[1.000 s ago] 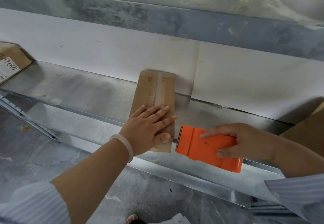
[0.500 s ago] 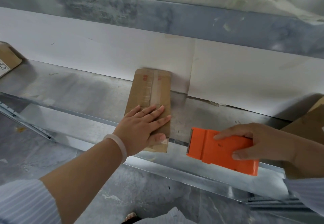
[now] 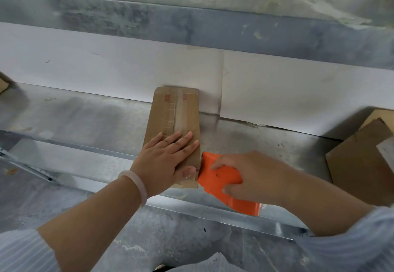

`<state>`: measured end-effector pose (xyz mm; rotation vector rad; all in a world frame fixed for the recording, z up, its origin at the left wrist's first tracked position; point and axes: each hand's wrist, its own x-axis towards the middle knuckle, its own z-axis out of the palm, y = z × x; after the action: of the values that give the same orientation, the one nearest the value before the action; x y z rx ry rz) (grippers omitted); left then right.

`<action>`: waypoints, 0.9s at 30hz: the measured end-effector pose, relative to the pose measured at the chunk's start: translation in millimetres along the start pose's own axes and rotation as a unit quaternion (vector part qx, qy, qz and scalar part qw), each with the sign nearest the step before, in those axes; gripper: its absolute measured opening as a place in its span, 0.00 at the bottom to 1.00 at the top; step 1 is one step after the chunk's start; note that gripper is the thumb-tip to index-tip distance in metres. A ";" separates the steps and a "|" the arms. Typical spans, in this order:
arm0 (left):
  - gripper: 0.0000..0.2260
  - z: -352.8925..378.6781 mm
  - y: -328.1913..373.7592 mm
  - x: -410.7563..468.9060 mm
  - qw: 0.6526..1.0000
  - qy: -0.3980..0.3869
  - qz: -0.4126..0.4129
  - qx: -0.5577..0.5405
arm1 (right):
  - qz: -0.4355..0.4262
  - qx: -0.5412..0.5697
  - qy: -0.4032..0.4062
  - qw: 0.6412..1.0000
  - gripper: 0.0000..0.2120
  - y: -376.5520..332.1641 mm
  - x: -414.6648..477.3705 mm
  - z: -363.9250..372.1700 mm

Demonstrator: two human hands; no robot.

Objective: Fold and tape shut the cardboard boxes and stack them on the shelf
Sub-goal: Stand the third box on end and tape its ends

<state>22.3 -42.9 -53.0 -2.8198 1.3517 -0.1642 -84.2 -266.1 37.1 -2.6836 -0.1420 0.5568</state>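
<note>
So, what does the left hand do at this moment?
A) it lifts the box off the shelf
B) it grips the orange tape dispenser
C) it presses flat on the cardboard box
C: the left hand lies with straight fingers on top of the cardboard box; the right hand holds the orange tape dispenser.

My left hand point(image 3: 164, 161) and right hand point(image 3: 249, 176) are bare, the nails short and plain. A smooth, milky-pale bangle point(image 3: 136, 183) circles my left wrist, round and slightly translucent. I wear a light shirt, bluish white with fine thin stripes. Its left sleeve point(image 3: 23, 252) ends up near the elbow, and the right sleeve point(image 3: 351, 244) does the same, so both forearms are uncovered. A fold of pale cloth point(image 3: 204, 264) shows low between my arms.
</note>
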 end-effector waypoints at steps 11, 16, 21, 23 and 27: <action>0.31 1.7 1.7 0.1 1.000 0.020 0.009 -0.013 | 0.057 -0.040 0.035 0.997 0.17 -28.6 0.3 13.5; 0.30 2.4 3.3 2.1 1.000 0.015 0.008 -0.010 | 0.082 0.001 0.026 0.996 0.16 -35.4 6.2 11.0; 0.31 4.9 5.0 4.7 1.000 0.008 0.011 -0.008 | 0.107 0.064 0.007 0.992 0.16 -31.5 13.5 5.6; 0.32 4.5 4.1 4.5 1.000 0.012 0.015 -0.006 | 0.108 0.077 0.000 0.991 0.16 -29.0 13.3 3.1; 0.36 1.6 -0.3 3.7 0.999 0.014 0.034 0.007 | 0.112 0.104 -0.001 0.988 0.15 -20.2 8.4 2.8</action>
<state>25.1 -45.6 -54.3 -2.7663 1.4429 -0.2113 -78.1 -245.1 39.7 -2.5097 0.2100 0.6063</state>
